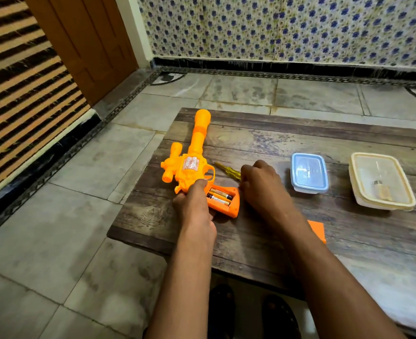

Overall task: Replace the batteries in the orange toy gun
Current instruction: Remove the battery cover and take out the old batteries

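Battery cover (317, 231) off; batteries (220, 197) sit in orange toy gun (190, 167), frame centre. Left hand (194, 206) clamps grip; right hand (260, 184) curled, contents unclear. Swap pending.

The dark wooden surface (263, 143) carries an orange toy gun (190, 167) near its left edge. Right of the gun lie a yellow-handled screwdriver (227, 172), a blue-lidded box (309, 172) and a cream-lidded box (382, 181). An orange cover (318, 230) lies nearer the person.
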`<state>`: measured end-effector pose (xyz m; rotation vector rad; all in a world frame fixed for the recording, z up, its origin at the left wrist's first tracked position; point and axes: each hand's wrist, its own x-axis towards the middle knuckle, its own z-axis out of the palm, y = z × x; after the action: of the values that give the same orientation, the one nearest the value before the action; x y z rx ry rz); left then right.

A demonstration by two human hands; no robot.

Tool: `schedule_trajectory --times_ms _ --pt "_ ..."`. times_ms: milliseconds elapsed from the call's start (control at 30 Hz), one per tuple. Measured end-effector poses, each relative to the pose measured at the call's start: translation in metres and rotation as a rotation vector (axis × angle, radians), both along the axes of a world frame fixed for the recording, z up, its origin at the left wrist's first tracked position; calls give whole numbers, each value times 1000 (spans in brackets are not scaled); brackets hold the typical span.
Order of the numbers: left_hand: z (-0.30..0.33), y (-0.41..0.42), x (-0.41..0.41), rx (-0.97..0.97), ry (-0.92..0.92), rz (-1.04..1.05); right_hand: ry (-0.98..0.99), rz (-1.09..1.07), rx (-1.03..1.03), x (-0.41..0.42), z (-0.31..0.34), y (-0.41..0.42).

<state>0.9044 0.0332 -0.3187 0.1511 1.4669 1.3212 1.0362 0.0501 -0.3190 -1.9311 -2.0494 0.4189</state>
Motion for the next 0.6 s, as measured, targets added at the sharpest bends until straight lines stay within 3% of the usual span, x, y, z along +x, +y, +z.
schedule_trajectory --times_ms 200,333,433,600 --pt "3 1 1 -11 14 -9 43 -179 98 5 2 -6" --pt "4 2 3 1 -4 13 368 -324 380 8 3 -17" --pt "3 1 4 19 0 -8 554 -260 571 9 12 -31" --pt "1 3 9 31 -61 -72 572 -100 697 17 22 -45"
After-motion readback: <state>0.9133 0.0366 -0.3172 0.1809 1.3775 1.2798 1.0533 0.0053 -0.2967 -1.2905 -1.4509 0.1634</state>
